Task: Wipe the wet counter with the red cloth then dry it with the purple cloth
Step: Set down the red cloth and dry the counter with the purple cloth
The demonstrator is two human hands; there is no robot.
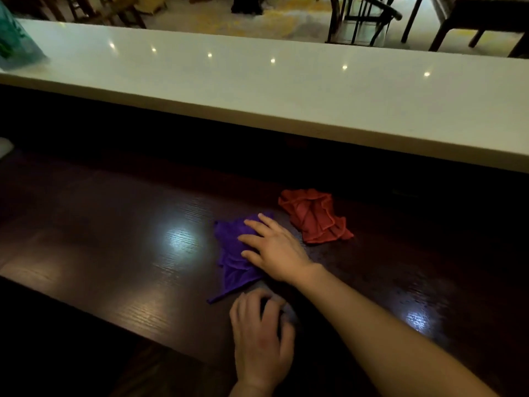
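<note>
The purple cloth lies crumpled on the dark wooden counter, near its middle. My right hand rests flat on the cloth's right half, palm down and fingers spread, pressing it to the wood. One thin corner of the cloth trails toward the front edge. My left hand sits on the counter just in front of the cloth with its fingers bent and nothing visible in it. The red cloth lies bunched on the counter behind and right of my right hand, touched by neither hand.
A raised white ledge runs along the back of the counter, with a teal plastic bag at its far left. Dark chairs and tables stand beyond it. Light glares off the wood left of the purple cloth.
</note>
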